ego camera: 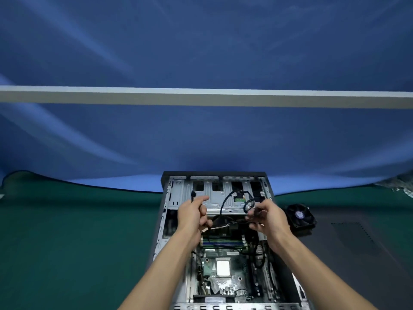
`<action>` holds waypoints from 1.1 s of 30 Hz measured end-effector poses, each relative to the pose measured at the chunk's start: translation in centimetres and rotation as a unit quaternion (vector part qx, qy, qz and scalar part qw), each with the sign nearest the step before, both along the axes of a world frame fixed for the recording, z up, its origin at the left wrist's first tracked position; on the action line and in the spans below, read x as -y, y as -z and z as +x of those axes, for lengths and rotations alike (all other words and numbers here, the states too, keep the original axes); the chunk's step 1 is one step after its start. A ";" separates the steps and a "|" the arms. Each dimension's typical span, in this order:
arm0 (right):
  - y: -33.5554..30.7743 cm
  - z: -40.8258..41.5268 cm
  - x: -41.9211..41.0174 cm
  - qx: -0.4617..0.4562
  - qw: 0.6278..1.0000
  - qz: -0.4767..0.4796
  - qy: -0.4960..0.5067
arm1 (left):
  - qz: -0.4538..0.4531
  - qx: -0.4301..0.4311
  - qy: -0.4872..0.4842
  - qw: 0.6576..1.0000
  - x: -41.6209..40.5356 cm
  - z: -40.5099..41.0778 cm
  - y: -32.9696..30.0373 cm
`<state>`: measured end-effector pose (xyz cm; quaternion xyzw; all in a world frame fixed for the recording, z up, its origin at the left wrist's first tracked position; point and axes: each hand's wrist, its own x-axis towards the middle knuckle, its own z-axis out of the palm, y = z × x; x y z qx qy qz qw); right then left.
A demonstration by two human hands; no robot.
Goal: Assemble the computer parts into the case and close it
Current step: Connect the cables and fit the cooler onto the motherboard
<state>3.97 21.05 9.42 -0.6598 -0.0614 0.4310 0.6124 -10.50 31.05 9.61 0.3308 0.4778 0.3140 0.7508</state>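
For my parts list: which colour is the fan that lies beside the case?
Black, with a pale round label at its hub; head view.

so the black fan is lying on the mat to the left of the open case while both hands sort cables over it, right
Not quite. The head view shows the black square cooling fan lying to the right of the open grey metal computer case, not left. Both hands, left and right, hold thin black cables over it.

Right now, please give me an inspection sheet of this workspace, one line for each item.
Surface: green mat on the table.
Job's things: open case lies flat; motherboard inside, bare CPU visible; fan outside, right of the case.
Clutter: nothing seen.
Hands: left hand pinches a black cable; right hand holds a cable bundle.
Cables: loose over the drive cage.
Surroundings: blue backdrop, grey bar across it.
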 end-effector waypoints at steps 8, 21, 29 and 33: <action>-0.6 -1.8 -0.3 -0.075 0.997 0.010 0.022 | 0.042 -0.015 0.057 0.997 -0.8 -1.6 1.0; -2.1 -1.2 0.1 0.183 0.938 -0.059 -0.288 | -0.025 -0.045 0.155 0.987 -0.3 1.8 2.0; -1.0 -0.9 0.7 0.271 0.881 -0.145 -0.360 | -0.115 -0.081 0.144 0.980 0.2 3.7 2.3; -1.5 0.4 0.8 0.287 0.901 -0.127 -0.298 | -0.106 -0.058 0.101 0.988 0.9 4.6 2.2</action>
